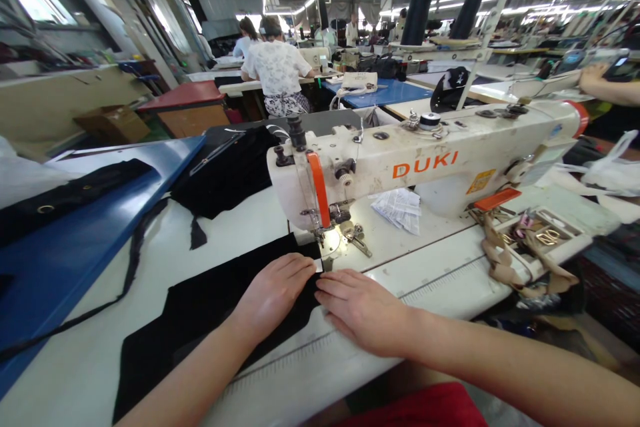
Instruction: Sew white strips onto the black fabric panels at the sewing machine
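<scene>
My left hand [274,292] lies flat on a piece of black fabric [200,313], fingers stretched toward the needle of a white DUKI sewing machine [425,153]. Beside it, my right hand [361,310] rests palm down with its fingers flat on the fabric's right edge, fingertips almost meeting the left hand. The fabric's front corner sits just before the presser foot [320,240]. Both hands press the cloth onto the white table [90,353] and grip nothing.
More black fabric [225,170] is piled behind the machine, and a black strap trails left over a blue board [60,247]. Folded paper [400,208] lies under the machine arm. A tray of metal buckles and tan webbing [525,243] sits right. Other people work at machines behind.
</scene>
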Motion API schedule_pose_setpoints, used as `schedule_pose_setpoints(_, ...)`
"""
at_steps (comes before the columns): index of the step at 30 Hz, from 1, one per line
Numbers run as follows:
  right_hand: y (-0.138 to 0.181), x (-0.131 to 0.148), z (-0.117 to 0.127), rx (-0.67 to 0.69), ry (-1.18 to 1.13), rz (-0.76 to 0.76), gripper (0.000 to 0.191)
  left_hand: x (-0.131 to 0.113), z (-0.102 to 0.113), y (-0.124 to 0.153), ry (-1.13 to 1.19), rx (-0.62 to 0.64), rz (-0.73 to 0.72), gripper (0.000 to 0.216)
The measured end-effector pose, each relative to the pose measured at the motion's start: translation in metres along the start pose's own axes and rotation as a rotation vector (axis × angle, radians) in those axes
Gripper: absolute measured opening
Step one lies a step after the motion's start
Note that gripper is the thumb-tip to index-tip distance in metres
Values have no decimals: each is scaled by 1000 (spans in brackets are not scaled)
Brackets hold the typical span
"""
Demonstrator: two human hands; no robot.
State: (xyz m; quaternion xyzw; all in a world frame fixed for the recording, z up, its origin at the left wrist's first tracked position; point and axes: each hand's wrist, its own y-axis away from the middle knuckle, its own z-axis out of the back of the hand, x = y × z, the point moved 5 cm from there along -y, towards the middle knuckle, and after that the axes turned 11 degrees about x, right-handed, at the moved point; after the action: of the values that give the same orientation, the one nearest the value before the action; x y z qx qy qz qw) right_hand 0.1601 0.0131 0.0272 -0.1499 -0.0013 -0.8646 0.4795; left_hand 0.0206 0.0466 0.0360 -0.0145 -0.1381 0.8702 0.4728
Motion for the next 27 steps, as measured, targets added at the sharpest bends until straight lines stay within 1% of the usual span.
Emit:
schedule_pose_setpoints(9,1,-1,0,-2,-14,-1,28,-1,-5,1,-26,35,-12,29)
schedule_pose_setpoints(15,1,0,0,-6,-19,8,27,-1,-6,2,-40,30,-16,27)
schedule_pose_setpoints(18,0,-4,4,-24,-19,16,23,-2,-6,2,-39,44,1,29)
schedule_pose_setpoints(20,-3,-12,8,-27,-11,-4,21,-4,-4,0,-49,49,13,29)
schedule_pose_setpoints(24,-15,-30,12,9,54,-75,18,-11,1,-2,-34,32,79,29)
schedule_pose_setpoints(27,-22,-37,10,30,134,-69,16,-14,1,1,40,56,181,29)
